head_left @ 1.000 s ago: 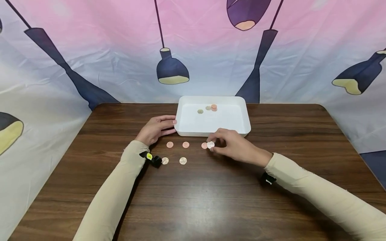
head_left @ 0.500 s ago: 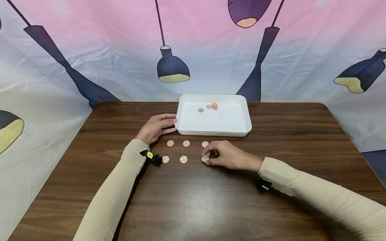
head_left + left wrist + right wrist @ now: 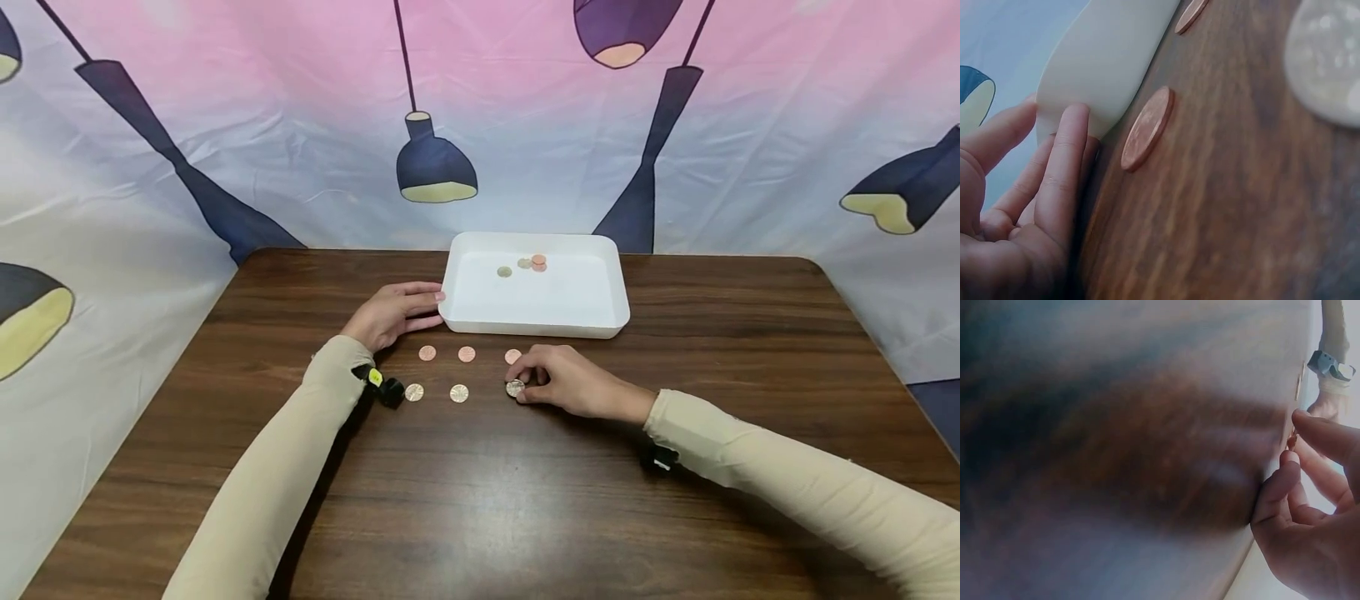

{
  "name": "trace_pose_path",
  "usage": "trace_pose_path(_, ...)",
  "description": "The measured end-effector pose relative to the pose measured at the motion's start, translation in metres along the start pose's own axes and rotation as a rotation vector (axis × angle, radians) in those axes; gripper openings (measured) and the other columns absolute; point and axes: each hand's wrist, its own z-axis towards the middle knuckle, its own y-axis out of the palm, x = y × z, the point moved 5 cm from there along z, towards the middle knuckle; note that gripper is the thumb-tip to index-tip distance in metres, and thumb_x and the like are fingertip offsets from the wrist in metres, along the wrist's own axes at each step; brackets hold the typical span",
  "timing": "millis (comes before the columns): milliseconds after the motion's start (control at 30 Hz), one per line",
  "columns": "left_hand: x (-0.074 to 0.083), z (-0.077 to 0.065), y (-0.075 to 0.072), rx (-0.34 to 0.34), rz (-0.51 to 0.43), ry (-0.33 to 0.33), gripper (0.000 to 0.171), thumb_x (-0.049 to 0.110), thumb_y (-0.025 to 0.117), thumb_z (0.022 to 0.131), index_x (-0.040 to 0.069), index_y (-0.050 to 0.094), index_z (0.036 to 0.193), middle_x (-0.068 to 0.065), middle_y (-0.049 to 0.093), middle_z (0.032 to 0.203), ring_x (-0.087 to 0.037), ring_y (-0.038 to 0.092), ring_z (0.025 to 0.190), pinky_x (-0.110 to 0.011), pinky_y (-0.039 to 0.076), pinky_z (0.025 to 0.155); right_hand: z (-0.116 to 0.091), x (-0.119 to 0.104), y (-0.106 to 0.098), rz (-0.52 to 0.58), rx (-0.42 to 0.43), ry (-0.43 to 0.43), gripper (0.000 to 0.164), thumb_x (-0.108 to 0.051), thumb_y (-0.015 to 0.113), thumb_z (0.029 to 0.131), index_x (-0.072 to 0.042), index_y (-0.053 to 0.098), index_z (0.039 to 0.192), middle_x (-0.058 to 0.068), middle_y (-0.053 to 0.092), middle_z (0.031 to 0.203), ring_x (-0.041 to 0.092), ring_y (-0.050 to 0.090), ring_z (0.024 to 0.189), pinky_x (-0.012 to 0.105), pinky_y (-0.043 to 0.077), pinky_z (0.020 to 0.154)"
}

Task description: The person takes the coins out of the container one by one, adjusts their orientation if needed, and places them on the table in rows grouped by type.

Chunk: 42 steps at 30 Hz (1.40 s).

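In the head view my right hand (image 3: 573, 385) pinches a silvery coin (image 3: 514, 388) between thumb and index finger, low over the wooden table. Just behind it lies a copper coin (image 3: 513, 356), partly overlapped by my fingers. My left hand (image 3: 386, 317) rests its extended fingertips against the left wall of a white tray (image 3: 536, 327); the left wrist view shows those fingers (image 3: 1063, 175) touching the tray wall. Two more copper coins, one left (image 3: 427, 353) and one middle (image 3: 467, 354), form a row with it. Paler coins (image 3: 459, 393) line up nearer to me.
Several coins (image 3: 504, 272) lie inside the tray toward its back, two of them overlapping. The dark wooden table (image 3: 480, 517) reaches back to a fabric backdrop (image 3: 322, 125) printed with lamps. A black wrist camera (image 3: 390, 392) sits close beside the leftmost pale coin.
My right hand has brought the silvery coin from beside the right copper coin toward me, into line with the pale coins. Over the last half second it stays there. My left hand keeps its place.
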Motion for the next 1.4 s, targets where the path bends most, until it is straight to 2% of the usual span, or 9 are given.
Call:
trace_pose_path(167,-0.0006,0.0004,-0.0024,0.007,-0.002,0.003,0.054,0.007,0.063,0.107,-0.003,0.044,0.157,-0.017,0.053,0.147,-0.013,0.072,0.102,-0.031,0.061,0.097,0.0022,-0.0016,-0.0006,-0.013,-0.008,0.020,0.015,-0.012,0.083,0.092,-0.011,0.080,0.107,-0.004,0.067,0.090,0.006,0.057,0.080,0.023,0.052,0.074)
trace_pose_path(367,-0.0011,0.0006,0.0022,-0.004,-0.006,0.020,0.053,0.006,0.062,0.107,-0.005,0.045,0.155,-0.017,0.054,0.143,-0.013,0.073,0.101,-0.031,0.061,0.097,0.0005,-0.0005,-0.0005,-0.024,-0.005,0.059,0.015,-0.009,0.085,0.090,-0.011,0.079,0.104,-0.006,0.065,0.087,0.006,0.056,0.080,0.023,0.051,0.074)
trace_pose_path(933,-0.0025,-0.0001,0.0016,0.000,0.004,0.031,0.050,0.006,0.064,0.106,-0.005,0.048,0.152,-0.013,0.058,0.134,-0.013,0.074,0.100,-0.032,0.062,0.096,0.0038,-0.0029,0.0045,-0.005,-0.036,0.076,0.012,-0.009,0.084,0.091,-0.013,0.078,0.100,-0.011,0.066,0.082,0.001,0.057,0.075,0.020,0.051,0.073)
trace_pose_path(1400,-0.0012,-0.0011,0.0027,-0.010,0.007,0.034,0.052,0.006,0.063,0.106,-0.006,0.046,0.154,-0.014,0.057,0.137,-0.013,0.074,0.099,-0.031,0.062,0.096,0.0016,-0.0051,0.0043,-0.044,-0.042,0.060,0.012,-0.010,0.084,0.091,-0.016,0.075,0.098,-0.012,0.061,0.083,0.001,0.053,0.075,0.021,0.049,0.073)
